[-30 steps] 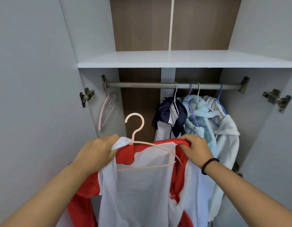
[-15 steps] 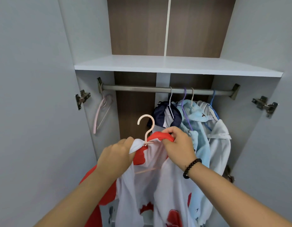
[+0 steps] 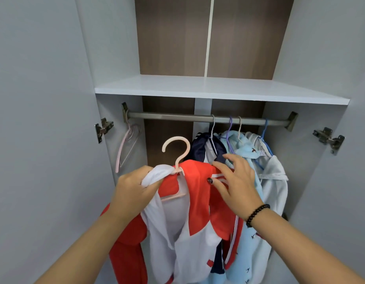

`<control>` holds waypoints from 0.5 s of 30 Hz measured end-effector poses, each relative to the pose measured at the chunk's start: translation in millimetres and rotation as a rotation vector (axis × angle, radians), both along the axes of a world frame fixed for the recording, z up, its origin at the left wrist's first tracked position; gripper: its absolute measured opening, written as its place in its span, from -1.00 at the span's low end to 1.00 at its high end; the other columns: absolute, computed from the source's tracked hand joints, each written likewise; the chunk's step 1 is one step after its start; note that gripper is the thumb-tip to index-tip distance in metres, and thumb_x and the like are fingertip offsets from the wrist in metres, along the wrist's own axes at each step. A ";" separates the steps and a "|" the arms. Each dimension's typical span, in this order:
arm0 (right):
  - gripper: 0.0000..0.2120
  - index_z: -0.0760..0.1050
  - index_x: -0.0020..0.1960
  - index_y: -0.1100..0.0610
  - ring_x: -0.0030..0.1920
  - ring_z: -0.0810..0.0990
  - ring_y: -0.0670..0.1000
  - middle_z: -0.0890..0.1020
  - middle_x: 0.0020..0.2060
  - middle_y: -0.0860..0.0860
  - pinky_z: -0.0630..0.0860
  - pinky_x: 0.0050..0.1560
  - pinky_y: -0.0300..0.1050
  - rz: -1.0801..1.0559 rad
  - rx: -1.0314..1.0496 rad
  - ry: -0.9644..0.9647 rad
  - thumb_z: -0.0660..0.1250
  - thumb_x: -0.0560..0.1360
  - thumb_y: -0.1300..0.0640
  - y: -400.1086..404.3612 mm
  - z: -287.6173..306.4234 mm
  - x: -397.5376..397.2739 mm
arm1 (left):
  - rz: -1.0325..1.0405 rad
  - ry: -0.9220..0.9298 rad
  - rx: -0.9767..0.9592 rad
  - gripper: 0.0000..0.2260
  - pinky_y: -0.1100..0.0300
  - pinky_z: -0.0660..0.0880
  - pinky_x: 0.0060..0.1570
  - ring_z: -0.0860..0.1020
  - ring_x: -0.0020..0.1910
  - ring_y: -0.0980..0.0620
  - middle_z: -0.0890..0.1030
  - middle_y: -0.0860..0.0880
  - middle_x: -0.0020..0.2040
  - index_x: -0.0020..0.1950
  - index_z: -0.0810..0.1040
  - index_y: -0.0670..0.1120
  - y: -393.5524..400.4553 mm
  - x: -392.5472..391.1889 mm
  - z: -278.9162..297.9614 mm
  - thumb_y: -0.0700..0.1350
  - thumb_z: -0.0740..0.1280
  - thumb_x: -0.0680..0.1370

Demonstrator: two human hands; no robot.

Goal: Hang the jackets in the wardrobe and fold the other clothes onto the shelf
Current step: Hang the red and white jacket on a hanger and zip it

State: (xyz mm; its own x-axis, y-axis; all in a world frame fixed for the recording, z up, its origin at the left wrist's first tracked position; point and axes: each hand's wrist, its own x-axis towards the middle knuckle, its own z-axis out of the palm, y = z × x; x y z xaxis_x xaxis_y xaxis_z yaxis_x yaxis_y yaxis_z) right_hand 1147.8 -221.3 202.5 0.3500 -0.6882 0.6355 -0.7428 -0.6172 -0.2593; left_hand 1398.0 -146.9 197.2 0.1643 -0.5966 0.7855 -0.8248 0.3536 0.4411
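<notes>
Beside the red jacket (image 3: 200,193), hung jackets (image 3: 251,160) crowd the rail (image 3: 169,116).

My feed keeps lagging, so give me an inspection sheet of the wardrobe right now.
Surface: white shelf, nothing seen on it.
Job's things: red and white jacket on a pink hanger, hook below the rail, not yet hung; four garments hang at the rail's right.
Clutter: spare pink hanger at the rail's left end.
Grippers: left hand grips the white collar; right hand open, fingers on the red shoulder.
Cables: nothing seen.
Surroundings: open doors, hinges both sides.
</notes>
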 end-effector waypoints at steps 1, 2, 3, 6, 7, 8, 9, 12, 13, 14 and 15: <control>-0.69 0.53 0.25 0.04 0.27 0.40 0.09 0.48 0.21 0.05 0.31 0.27 0.03 0.022 0.006 0.040 0.36 0.51 0.06 -2.5 2.1 -0.9 | -0.012 -0.035 -0.017 -0.77 0.49 0.38 -0.26 0.50 -0.36 0.20 0.61 0.08 -0.30 -0.14 0.67 -0.17 -0.1 1.4 0.2 0.00 0.38 0.47; -0.74 0.55 0.21 0.08 0.19 0.47 0.09 0.53 0.14 0.05 0.37 0.23 0.03 0.071 0.067 0.068 0.32 0.54 0.09 -4.6 4.5 -1.6 | -0.020 -0.085 -0.046 -0.72 0.45 0.42 -0.26 0.52 -0.36 0.17 0.63 0.05 -0.30 -0.13 0.67 -0.17 -0.7 3.3 -0.4 0.04 0.35 0.51; -0.79 0.55 0.17 0.11 0.11 0.52 0.07 0.56 0.06 0.03 0.43 0.17 0.01 0.133 0.166 0.099 0.28 0.57 0.10 -5.3 6.0 -1.7 | -0.023 -0.135 -0.072 -0.64 0.40 0.45 -0.27 0.52 -0.36 0.15 0.63 0.03 -0.31 -0.14 0.67 -0.18 -0.7 5.1 -0.9 0.10 0.29 0.54; -0.84 0.52 0.02 0.19 -0.06 0.57 0.09 0.56 -0.13 -0.02 0.46 0.00 -0.06 0.283 0.283 0.166 0.20 0.60 0.14 -1.1 0.3 4.0 | -0.025 -0.232 -0.095 -0.46 0.33 0.47 -0.37 0.51 -0.44 0.09 0.61 -0.01 -0.37 -0.20 0.66 -0.19 -1.8 9.8 -5.1 0.21 0.13 0.60; -0.84 0.51 -0.03 0.21 -0.10 0.56 0.09 0.56 -0.17 0.00 0.46 -0.03 -0.06 0.311 0.274 0.142 0.20 0.60 0.15 2.3 -4.7 7.8 | -0.024 -0.263 -0.089 -0.47 0.31 0.49 -0.41 0.53 -0.46 0.07 0.60 -0.01 -0.38 -0.21 0.65 -0.18 -1.9 10.6 -7.7 0.20 0.13 0.60; -0.84 0.50 -0.06 0.22 -0.15 0.55 0.07 0.56 -0.20 0.03 0.46 -0.06 -0.06 0.324 0.270 0.113 0.21 0.60 0.15 5.7 -9.8 11.8 | -0.022 -0.296 -0.083 -0.53 0.30 0.50 -0.42 0.55 -0.46 0.05 0.61 -0.01 -0.38 -0.21 0.65 -0.18 -2.3 11.9 -10.8 0.16 0.18 0.59; -0.83 0.48 -0.11 0.21 -0.20 0.53 0.03 0.55 -0.25 0.02 0.46 -0.10 -0.07 0.331 0.275 0.086 0.22 0.60 0.15 8.7 -14.6 15.8 | -0.022 -0.329 -0.074 -0.61 0.30 0.51 -0.42 0.57 -0.46 0.03 0.62 -0.02 -0.37 -0.19 0.65 -0.18 -2.7 13.8 -14.7 0.10 0.24 0.54; -0.76 0.39 -0.27 0.10 -0.38 0.40 -0.16 0.41 -0.44 -0.16 0.34 -0.27 -0.27 0.348 0.334 -0.030 0.27 0.57 0.18 11.0 -24.6 26.7 | 0.005 -0.384 -0.040 -0.65 0.22 0.57 -0.43 0.63 -0.43 -0.04 0.66 -0.08 -0.31 -0.11 0.67 -0.22 -5.3 20.8 -22.3 0.05 0.27 0.48; -0.72 0.36 -0.31 0.03 -0.40 0.40 -0.18 0.40 -0.47 -0.17 0.30 -0.30 -0.34 0.349 0.354 -0.065 0.28 0.56 0.19 10.0 -25.6 29.8 | 0.027 -0.394 -0.046 -0.59 0.20 0.58 -0.41 0.63 -0.40 -0.05 0.67 -0.09 -0.29 -0.10 0.67 -0.22 -7.0 22.7 -23.6 0.09 0.22 0.53; -0.68 0.35 -0.33 -0.01 -0.41 0.40 -0.19 0.43 -0.49 -0.16 0.28 -0.32 -0.38 0.346 0.373 -0.097 0.29 0.56 0.20 8.5 -26.7 32.9 | 0.051 -0.403 -0.052 -0.54 0.19 0.59 -0.38 0.63 -0.37 -0.05 0.67 -0.09 -0.27 -0.10 0.67 -0.22 -8.7 23.7 -25.2 0.12 0.15 0.58; -0.68 0.37 -0.34 0.00 -0.42 0.39 -0.18 0.45 -0.48 -0.13 0.27 -0.33 -0.39 0.339 0.389 -0.125 0.30 0.55 0.20 6.5 -27.8 35.5 | 0.071 -0.400 -0.055 -0.52 0.17 0.60 -0.32 0.63 -0.31 -0.06 0.66 -0.10 -0.23 -0.08 0.67 -0.21 -10.2 23.4 -27.1 0.13 0.12 0.60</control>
